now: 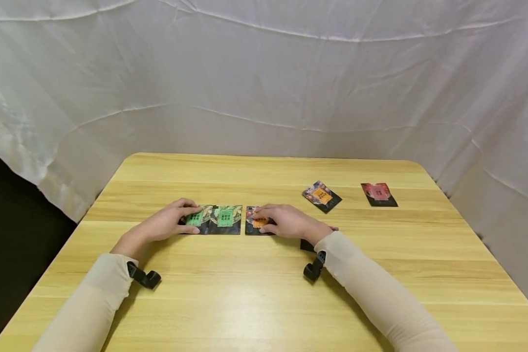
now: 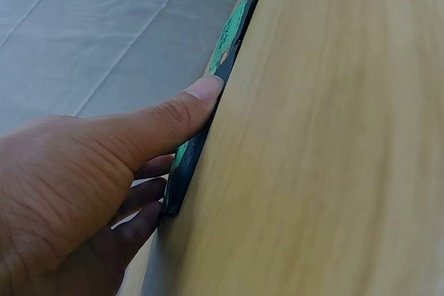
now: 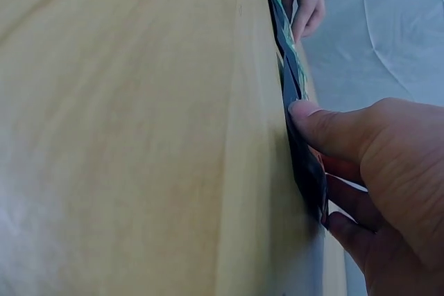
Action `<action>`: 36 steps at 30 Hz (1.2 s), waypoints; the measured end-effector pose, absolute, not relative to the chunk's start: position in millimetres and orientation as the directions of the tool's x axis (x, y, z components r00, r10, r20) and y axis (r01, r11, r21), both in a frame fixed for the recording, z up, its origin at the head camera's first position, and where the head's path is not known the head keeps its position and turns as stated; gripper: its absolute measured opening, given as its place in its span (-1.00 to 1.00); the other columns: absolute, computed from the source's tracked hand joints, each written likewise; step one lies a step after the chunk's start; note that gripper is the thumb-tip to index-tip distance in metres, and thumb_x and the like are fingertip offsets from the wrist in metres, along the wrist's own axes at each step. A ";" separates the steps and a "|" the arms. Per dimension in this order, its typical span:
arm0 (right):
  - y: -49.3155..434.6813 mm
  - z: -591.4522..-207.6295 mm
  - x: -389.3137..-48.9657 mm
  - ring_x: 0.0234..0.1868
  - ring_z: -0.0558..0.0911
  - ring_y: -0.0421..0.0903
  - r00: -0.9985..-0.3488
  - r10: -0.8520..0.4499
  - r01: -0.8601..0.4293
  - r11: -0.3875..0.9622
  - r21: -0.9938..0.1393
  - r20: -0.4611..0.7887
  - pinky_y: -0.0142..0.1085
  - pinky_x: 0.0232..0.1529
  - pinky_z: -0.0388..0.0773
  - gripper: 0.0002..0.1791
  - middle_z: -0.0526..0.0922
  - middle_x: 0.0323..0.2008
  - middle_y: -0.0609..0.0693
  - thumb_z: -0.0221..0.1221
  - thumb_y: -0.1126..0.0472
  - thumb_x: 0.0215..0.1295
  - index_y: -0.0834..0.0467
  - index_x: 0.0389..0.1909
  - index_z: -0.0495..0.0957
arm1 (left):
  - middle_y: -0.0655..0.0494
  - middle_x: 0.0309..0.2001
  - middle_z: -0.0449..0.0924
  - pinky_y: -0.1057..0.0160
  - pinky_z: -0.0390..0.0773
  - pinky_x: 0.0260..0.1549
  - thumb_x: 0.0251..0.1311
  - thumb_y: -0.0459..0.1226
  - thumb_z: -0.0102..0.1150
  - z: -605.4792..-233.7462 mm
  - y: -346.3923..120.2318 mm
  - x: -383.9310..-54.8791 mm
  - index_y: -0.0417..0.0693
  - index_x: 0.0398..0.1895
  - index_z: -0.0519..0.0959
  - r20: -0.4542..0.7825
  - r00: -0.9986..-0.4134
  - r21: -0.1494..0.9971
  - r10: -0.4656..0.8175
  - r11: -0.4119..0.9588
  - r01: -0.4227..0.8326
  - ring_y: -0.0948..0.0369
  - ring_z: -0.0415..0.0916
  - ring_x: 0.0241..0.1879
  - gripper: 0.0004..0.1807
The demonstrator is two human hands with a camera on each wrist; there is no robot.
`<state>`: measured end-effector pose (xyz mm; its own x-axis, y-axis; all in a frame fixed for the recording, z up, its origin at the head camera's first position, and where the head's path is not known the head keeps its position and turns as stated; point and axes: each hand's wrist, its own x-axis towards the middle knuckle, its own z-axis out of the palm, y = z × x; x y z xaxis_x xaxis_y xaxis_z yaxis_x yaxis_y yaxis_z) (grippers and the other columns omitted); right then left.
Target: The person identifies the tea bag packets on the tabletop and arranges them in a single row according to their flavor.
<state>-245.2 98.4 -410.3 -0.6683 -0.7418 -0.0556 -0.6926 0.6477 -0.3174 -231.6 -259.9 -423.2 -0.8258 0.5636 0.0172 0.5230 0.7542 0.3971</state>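
Observation:
Two flat, dark packets with green labels lie side by side on the table. My left hand [image 1: 169,220] rests on the outer green-labelled packet [image 1: 195,218], thumb along its near edge and fingers over its left and far sides. The other green-labelled packet [image 1: 225,219] lies just right of it. A narrow gap over, my right hand [image 1: 286,221] holds an orange-labelled packet [image 1: 256,226] between thumb and fingers. In the right wrist view, my right thumb [image 3: 316,119] lies at the dark near edge of this packet [image 3: 305,171], with the fingers on its far side.
Another orange-labelled packet [image 1: 321,196] lies askew beyond my right hand, and a red-labelled packet [image 1: 379,194] farther right. Under my right wrist, a dark packet [image 1: 307,246] is mostly hidden. A pale cloth [image 1: 264,88] hangs behind the wooden table [image 1: 229,293].

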 end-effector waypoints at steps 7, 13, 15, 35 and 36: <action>98.2 -408.9 -245.6 0.31 0.41 0.01 -0.663 -0.747 -0.705 0.646 -0.293 -0.052 -0.06 0.28 0.36 -0.48 0.38 0.35 -0.01 0.16 -0.06 0.40 -0.05 0.33 0.45 | -0.19 0.26 0.32 -0.14 0.32 0.23 0.21 0.05 0.29 -423.8 -260.5 -231.7 -0.22 0.37 0.38 0.023 -0.822 0.395 0.568 0.751 0.530 -0.12 0.29 0.26 -0.23; 99.9 -409.1 -246.5 0.31 0.41 -0.03 -0.658 -0.753 -0.720 0.636 -0.278 -0.016 -0.09 0.28 0.37 -0.49 0.38 0.36 -0.04 0.14 -0.09 0.41 -0.04 0.32 0.46 | -0.18 0.25 0.32 -0.14 0.33 0.22 0.21 0.04 0.29 -424.0 -260.6 -232.2 -0.22 0.37 0.38 0.028 -0.821 0.400 0.570 0.746 0.532 -0.12 0.30 0.24 -0.23; 101.5 -408.0 -247.0 0.31 0.42 -0.03 -0.651 -0.759 -0.733 0.624 -0.271 0.011 -0.09 0.28 0.37 -0.49 0.40 0.34 -0.04 0.15 -0.09 0.41 -0.01 0.30 0.48 | -0.18 0.25 0.33 -0.14 0.34 0.21 0.21 0.03 0.30 -423.8 -260.7 -232.1 -0.23 0.37 0.38 0.029 -0.821 0.401 0.571 0.745 0.532 -0.11 0.30 0.24 -0.23; 153.3 -396.5 -258.6 0.27 0.43 0.02 -0.706 -0.706 -0.673 0.649 -0.354 0.047 0.01 0.25 0.38 -0.57 0.49 0.24 -0.03 0.16 0.01 0.42 0.02 0.25 0.53 | -0.18 0.26 0.32 -0.14 0.33 0.22 0.20 0.04 0.30 -424.2 -260.5 -231.1 -0.23 0.37 0.37 0.020 -0.826 0.413 0.563 0.748 0.520 -0.12 0.29 0.25 -0.22; 157.2 -395.6 -259.8 0.27 0.42 0.03 -0.708 -0.705 -0.671 0.649 -0.358 0.049 0.02 0.25 0.38 -0.57 0.49 0.24 -0.02 0.16 0.02 0.42 0.03 0.25 0.53 | -0.18 0.26 0.31 -0.15 0.33 0.22 0.20 0.03 0.30 -423.8 -260.5 -231.0 -0.23 0.37 0.37 0.019 -0.827 0.417 0.561 0.748 0.517 -0.12 0.29 0.25 -0.22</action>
